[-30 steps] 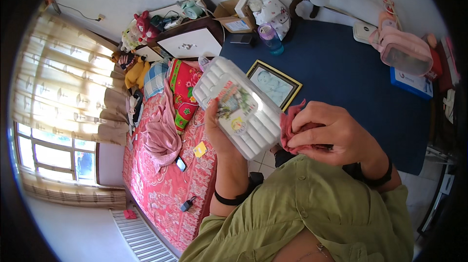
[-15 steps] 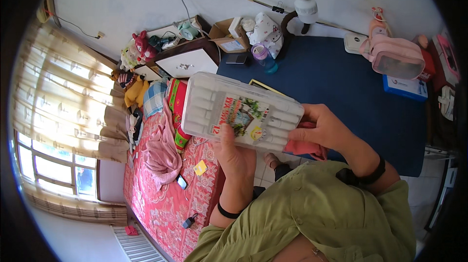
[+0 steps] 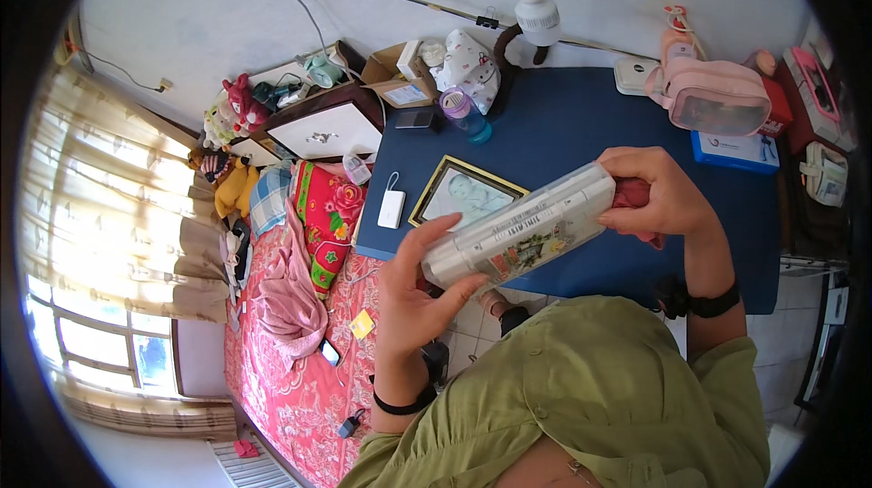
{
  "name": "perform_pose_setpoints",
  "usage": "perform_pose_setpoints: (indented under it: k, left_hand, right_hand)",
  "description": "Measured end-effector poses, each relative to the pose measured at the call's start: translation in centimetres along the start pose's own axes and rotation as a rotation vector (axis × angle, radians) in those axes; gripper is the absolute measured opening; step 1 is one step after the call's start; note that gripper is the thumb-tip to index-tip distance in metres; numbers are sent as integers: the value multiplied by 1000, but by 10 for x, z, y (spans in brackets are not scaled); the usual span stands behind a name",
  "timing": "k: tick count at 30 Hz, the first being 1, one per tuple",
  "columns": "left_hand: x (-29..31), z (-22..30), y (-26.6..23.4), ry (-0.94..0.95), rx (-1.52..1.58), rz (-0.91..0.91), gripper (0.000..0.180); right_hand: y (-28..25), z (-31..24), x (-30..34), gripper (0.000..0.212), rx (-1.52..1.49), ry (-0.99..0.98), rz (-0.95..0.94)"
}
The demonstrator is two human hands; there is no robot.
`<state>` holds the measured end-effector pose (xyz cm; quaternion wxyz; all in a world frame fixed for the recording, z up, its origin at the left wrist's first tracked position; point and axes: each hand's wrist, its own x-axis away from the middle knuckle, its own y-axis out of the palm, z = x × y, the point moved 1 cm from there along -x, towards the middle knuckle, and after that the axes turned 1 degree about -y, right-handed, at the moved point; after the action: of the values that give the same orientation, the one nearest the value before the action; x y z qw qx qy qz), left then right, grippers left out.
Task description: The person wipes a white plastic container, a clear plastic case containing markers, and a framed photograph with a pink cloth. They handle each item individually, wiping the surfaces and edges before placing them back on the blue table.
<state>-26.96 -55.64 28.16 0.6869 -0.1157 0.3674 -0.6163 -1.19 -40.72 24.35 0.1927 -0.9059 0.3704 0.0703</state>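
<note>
Above the desk I hold a clear plastic marker case (image 3: 527,225) with white pens inside and a printed picture label. It is tilted, its long narrow side turned up. My left hand (image 3: 413,284) grips its left end, fingers at the top corner and thumb along the lower edge. My right hand (image 3: 658,193) closes round the right end, with a crumpled red cloth (image 3: 631,207) pressed between palm and case. Behind the case, a gold-framed baby photo (image 3: 463,193) lies on the blue desk (image 3: 581,125), partly covered from view.
A white power bank (image 3: 391,208) lies at the desk's left edge. Further back stand a blue-and-purple bottle (image 3: 466,116) and an open cardboard box (image 3: 400,79). On the right are a pink bag (image 3: 718,93) and a blue box (image 3: 736,150). A bed (image 3: 291,397) with red patterned bedding adjoins the left.
The marker case has rolled from showing its broad face to showing its narrow side, and its left end has dropped. My left hand has moved to the case's end. The photo now shows.
</note>
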Motion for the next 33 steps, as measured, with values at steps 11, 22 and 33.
perform_pose_setpoints:
  k: [11,22,33]
  left_hand:
    - [1,27,31,-70,-276,-146,43]
    - [9,36,34,66,-205,149,43]
    - [14,34,40,9,258,398,50]
  right_hand:
    - [19,-45,-4,34,268,-406,-8]
    - [50,-90,9,32,397,-796,486]
    - [27,-62,22,29,516,-527,641]
